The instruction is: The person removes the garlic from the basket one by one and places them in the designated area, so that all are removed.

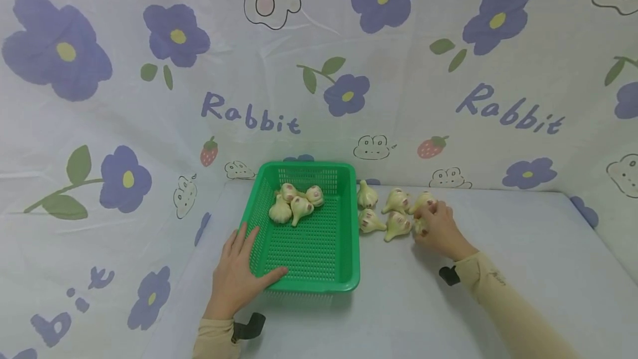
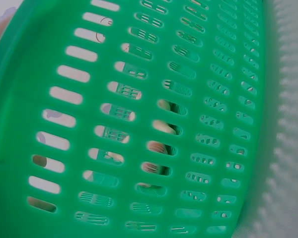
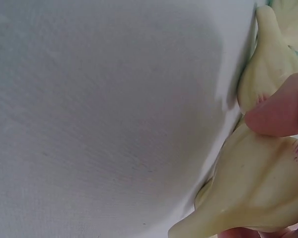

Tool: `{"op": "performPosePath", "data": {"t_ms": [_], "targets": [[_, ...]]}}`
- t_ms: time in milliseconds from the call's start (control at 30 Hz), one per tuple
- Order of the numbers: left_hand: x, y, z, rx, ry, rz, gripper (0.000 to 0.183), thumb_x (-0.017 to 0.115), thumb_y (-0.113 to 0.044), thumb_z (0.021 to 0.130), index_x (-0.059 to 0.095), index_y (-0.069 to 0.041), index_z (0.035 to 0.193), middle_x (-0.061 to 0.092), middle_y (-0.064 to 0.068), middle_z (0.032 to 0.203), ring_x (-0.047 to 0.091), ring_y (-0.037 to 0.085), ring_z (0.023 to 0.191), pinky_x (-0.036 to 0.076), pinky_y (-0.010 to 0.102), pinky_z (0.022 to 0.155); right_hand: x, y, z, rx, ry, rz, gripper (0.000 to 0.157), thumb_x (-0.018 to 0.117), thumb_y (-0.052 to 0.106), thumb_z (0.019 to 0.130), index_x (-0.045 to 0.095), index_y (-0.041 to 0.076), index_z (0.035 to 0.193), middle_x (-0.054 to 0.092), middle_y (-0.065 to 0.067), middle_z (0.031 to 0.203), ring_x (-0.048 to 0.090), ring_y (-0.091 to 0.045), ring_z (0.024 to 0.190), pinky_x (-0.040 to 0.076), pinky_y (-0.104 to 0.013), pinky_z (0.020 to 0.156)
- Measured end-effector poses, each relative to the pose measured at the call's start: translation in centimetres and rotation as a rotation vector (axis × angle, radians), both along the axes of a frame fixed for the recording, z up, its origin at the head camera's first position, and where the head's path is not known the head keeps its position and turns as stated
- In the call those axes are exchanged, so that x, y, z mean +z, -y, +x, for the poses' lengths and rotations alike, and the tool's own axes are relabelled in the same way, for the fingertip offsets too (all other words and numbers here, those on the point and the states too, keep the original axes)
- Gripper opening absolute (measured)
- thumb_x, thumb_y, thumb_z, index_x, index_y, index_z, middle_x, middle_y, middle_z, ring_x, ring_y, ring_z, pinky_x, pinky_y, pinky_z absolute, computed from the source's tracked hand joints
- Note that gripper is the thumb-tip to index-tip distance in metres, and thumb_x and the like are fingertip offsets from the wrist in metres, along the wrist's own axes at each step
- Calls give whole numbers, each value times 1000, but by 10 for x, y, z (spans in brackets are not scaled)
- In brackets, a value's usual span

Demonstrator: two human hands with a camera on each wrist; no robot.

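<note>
A green plastic basket (image 1: 350, 248) stands on the white table, with several garlic bulbs (image 1: 281, 210) grouped in its far left part. My left hand (image 1: 234, 276) rests at the basket's near left corner, fingers spread along the left rim and thumb over the front rim. To the right of the basket, several more garlic bulbs (image 1: 397, 226) lie in two short rows. At the right end of the near row, my right hand (image 1: 441, 231) holds a garlic bulb (image 3: 263, 178) between thumb and fingers, its stem pointing down-left in the right wrist view.
A white cloth backdrop (image 1: 408, 87) with purple flowers and "Rabbit" lettering hangs behind and to the left of the table (image 1: 399, 303). The left wrist view is filled by the basket's slotted wall (image 2: 139, 114), with garlic showing through the slots.
</note>
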State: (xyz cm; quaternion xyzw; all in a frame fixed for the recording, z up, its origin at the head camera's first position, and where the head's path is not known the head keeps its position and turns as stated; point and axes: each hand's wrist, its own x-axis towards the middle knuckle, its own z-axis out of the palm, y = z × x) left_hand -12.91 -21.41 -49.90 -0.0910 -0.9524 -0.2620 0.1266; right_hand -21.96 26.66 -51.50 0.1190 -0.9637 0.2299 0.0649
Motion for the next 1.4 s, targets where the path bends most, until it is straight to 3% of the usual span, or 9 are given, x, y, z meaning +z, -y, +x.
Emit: {"op": "performPosePath", "data": {"t_ms": [333,700,900,1267,1400], "targets": [[-2,1,1,-2,-9,1,113,76,-74,78,33,-17,165,23,14,173,21,41,158,45,74,103,-8,-1,0,22,-36,18,43,81,2,75,63,4,113,46,-24,113,42,-40,104,42,-46,80],[-3,0,1,-10,-16,4,113,77,-73,78,33,-16,165,23,14,173,22,41,158,48,72,102,-11,-4,3,28,-45,48,42,82,4,77,64,2,115,50,-27,115,45,-43,105,45,-49,79],[-3,0,1,-7,-20,1,113,77,-73,78,34,-16,164,23,14,173,22,41,158,48,73,101,-5,-3,1,44,-69,50,46,83,3,76,64,-1,118,50,-29,114,45,-43,103,44,-48,79],[-2,0,1,-4,-33,6,112,78,-72,78,36,-14,163,24,15,173,24,42,157,47,74,100,10,-3,1,19,-11,45,55,78,9,81,59,-1,131,43,-33,125,41,-48,114,49,-58,86],[-2,0,1,-3,-31,6,112,78,-72,77,36,-13,163,24,14,173,24,42,157,47,74,101,16,-4,1,22,-26,26,54,80,8,80,59,-1,129,42,-32,123,41,-47,111,49,-56,82]]}}
